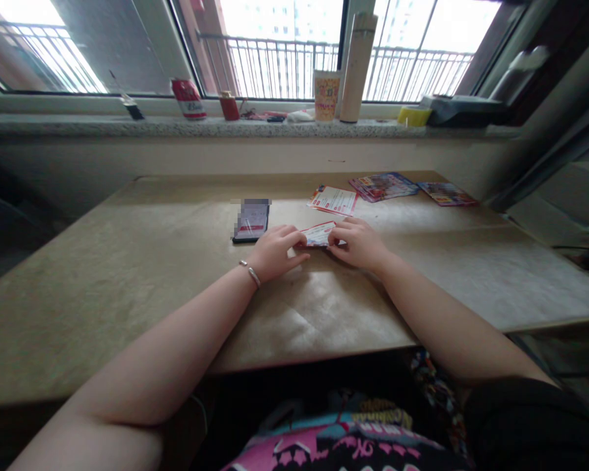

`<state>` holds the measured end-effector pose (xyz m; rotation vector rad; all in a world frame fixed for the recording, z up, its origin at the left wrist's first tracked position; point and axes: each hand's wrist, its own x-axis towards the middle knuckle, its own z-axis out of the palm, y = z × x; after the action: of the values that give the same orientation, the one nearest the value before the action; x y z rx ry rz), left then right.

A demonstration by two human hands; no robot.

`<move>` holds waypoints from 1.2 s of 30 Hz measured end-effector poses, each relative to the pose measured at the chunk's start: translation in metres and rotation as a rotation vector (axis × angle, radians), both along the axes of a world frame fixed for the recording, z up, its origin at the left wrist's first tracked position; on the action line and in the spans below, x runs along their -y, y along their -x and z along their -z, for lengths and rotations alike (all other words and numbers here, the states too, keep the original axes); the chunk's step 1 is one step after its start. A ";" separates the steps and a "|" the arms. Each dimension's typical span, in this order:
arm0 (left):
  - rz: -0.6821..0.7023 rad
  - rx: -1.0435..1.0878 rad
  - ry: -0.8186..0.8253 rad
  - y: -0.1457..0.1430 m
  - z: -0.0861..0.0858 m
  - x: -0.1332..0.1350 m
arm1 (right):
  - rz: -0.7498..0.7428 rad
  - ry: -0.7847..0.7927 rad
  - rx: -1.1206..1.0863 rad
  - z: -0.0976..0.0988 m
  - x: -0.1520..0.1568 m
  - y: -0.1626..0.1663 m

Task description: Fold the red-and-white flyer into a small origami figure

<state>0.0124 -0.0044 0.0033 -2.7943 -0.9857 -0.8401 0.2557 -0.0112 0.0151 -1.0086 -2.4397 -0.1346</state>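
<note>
Between my two hands is a small white printed leaflet point(319, 233) with red edges, low over the table. My left hand point(277, 250) grips its left end with curled fingers, the thumb stretched a little apart below. At the other end, the fingers of my right hand point(357, 243) pinch the leaflet's right side. Just behind it lies another red-and-white printed leaflet point(334, 200), flat on the tabletop. To the left of my left hand rests a phone point(252, 220) with a lit screen, partly pixelated.
Colourful printed leaflets point(383, 186) lie in a pile at the back right, with another colourful leaflet point(446, 193) beside them. On the stone windowsill point(275, 129) stand a red can point(188, 99), a patterned cup point(326, 95), a tall cylinder point(358, 69) and a yellow object point(413, 116).
</note>
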 end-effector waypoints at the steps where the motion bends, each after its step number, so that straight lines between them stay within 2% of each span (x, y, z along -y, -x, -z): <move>1: -0.005 -0.025 -0.018 -0.002 0.000 0.001 | -0.004 0.003 -0.004 0.000 0.002 0.004; 6: -0.040 -0.086 -0.053 -0.007 0.000 0.002 | -0.033 0.005 -0.004 0.004 0.005 0.014; 15: -0.036 -0.070 -0.064 -0.004 0.000 -0.002 | -0.058 0.092 -0.037 0.001 0.001 0.004; 30: -0.055 -0.096 -0.011 -0.002 0.000 -0.002 | -0.083 0.160 -0.033 0.000 0.000 -0.002; 36: -0.083 -0.090 0.058 0.002 0.003 -0.005 | -0.034 0.149 -0.002 0.004 -0.002 -0.003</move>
<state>0.0109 0.0003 0.0005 -2.7889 -1.1203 -0.6807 0.2583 -0.0094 0.0112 -1.0286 -2.4938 0.0601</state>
